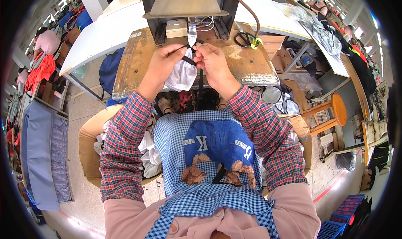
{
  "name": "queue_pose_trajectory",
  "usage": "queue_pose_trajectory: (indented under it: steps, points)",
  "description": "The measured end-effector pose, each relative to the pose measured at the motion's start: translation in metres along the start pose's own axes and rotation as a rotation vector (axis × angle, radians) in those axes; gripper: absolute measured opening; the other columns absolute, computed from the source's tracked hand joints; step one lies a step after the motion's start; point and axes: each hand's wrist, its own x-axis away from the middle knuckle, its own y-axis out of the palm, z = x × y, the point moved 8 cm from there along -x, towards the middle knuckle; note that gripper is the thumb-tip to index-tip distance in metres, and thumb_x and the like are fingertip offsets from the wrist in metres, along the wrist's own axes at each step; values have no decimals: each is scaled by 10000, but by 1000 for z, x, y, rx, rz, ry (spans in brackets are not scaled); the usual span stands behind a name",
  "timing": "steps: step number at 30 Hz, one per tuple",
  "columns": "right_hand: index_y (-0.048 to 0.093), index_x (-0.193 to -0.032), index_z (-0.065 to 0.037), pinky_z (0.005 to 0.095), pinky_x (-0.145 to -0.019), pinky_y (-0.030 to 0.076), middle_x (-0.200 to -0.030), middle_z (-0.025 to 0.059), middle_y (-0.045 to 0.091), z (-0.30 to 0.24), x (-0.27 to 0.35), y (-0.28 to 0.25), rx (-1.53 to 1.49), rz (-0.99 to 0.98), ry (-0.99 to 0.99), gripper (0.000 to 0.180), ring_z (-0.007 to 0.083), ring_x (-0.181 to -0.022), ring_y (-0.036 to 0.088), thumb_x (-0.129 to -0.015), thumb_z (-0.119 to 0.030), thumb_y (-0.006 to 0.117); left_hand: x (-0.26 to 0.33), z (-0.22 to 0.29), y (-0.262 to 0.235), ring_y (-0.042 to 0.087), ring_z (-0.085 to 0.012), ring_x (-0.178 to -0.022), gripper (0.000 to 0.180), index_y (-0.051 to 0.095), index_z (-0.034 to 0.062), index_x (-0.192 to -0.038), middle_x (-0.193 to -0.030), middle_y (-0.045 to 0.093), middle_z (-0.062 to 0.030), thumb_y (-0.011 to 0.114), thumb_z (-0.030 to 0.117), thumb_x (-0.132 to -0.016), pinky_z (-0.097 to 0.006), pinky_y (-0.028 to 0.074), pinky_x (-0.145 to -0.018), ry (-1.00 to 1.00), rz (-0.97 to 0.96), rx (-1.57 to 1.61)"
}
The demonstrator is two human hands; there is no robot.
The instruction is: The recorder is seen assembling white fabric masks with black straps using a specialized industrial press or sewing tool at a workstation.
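Note:
My left hand (165, 63) and my right hand (212, 62) are close together above the front of a worn wooden bench top (138, 63). Both pinch a narrow black strap (188, 60), the fingertips closed on it from either side. Just beyond the strap, a pointed metal blade (192, 33) sticks out toward me from a machine housing and reaches the fingertips. A piece of white fabric (182, 76) hangs below the strap, between my hands, over the bench's front edge. How it joins the strap is hidden by my fingers.
Black-handled scissors (243, 39) lie at the bench's right, next to a brown hose (252, 13). A beige box with wires (176, 28) sits under the machine's plate (185, 6). Cardboard boxes of white fabric (90, 145) flank my knees. A wooden stool (338, 109) stands at right.

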Motion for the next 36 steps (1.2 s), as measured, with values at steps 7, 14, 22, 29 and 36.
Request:
queue_pose_trajectory:
  steps: [7,14,22,29,36]
  points:
    - [610,-873,-65,233,-566,424,-715,-34,538,-1,35,-21,-64,72,18,210,79,-636,525,-961,-250,568,21,1,-11,590,-54,-831,231,647,-13,-1091,-960,659,4,618,167,-950,-209,469,-734,-26,34,-57]
    - [604,-982,-43,239,-601,484,-809,13,612,116,157,-120,-216,314,133,208,108,-705,596,-971,-240,536,80,29,86,613,-75,-900,276,588,16,-1195,-1010,661,-3,587,166,-964,-231,495,-779,-112,-163,70]
    - [638,-1032,-29,221,-532,468,-805,15,647,169,182,-96,-159,310,474,236,74,-620,565,-945,-248,618,182,33,218,530,-369,-1184,552,478,59,-1345,-1334,484,-216,682,237,-863,-432,440,-991,547,-640,-216]
    - [629,-1040,-91,228,-583,473,-810,-21,638,155,167,-111,-407,270,563,234,80,-656,569,-983,-311,576,212,-81,-16,591,-356,-1088,304,607,26,-1157,-1179,608,-181,634,116,-868,-397,470,-936,64,200,-715]
    - [629,-1041,-79,226,-596,460,-803,-27,623,166,162,-98,-450,209,556,201,80,-681,564,-992,-261,560,315,-169,-166,544,-391,-1154,525,528,-65,-1249,-1214,571,-255,686,238,-849,-424,431,-1000,-404,450,-815]
